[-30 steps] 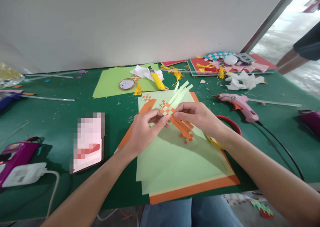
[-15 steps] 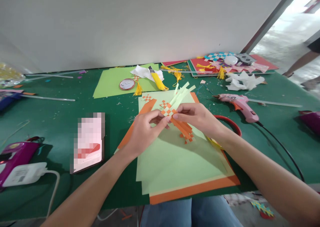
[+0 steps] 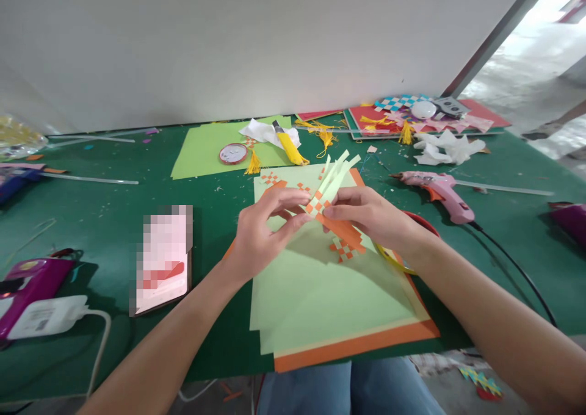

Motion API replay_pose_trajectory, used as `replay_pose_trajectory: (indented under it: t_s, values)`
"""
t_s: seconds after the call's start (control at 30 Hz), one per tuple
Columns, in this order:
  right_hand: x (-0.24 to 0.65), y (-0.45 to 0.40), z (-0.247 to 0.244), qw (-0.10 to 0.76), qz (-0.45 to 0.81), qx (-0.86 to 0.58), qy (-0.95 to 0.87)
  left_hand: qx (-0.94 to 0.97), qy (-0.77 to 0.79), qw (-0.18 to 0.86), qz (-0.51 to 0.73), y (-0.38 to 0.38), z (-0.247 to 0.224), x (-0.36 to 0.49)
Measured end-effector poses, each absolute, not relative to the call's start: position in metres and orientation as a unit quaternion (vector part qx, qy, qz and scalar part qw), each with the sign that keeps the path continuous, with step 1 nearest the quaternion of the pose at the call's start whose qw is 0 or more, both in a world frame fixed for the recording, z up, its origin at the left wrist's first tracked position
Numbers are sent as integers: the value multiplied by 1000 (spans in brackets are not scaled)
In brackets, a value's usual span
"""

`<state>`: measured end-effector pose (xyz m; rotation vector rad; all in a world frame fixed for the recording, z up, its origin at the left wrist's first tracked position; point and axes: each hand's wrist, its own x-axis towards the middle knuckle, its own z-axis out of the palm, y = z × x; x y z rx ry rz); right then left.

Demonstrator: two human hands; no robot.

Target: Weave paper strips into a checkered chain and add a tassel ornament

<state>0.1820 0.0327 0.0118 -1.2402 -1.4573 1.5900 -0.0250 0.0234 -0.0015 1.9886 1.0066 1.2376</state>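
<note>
A small checkered weave of orange and pale green paper strips is held above the sheets, its pale green ends fanning up and away and its orange ends pointing down to the right. My right hand pinches the right side of this weave between thumb and fingers. At the left edge, my left hand has its thumb and index fingertips closed on the weave, the other fingers partly hidden behind. Beneath lies a stack of pale green paper sheets over orange sheets. A finished-looking checkered piece rests on the stack below the strips.
A pink glue gun with its cord lies to the right, near a red ring of tape. Left of the sheets is a phone. Behind are a yellow cutter knife, a round red-rimmed lid and tassels.
The woven strips have shifted slightly right and tilted. My left fingers have lifted and opened somewhat around the left edge, while my right hand keeps its pinch.
</note>
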Motion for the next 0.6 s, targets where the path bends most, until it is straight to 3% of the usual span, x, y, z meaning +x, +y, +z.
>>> replay_pose_trajectory:
  t_s: [0.17, 0.6]
  values:
    - [185, 34, 12, 297, 623, -458, -560, 785, 315, 242, 475, 29, -4, -30]
    - [186, 33, 11, 285, 615, -472, -564, 785, 302, 240, 485, 28, -4, -29]
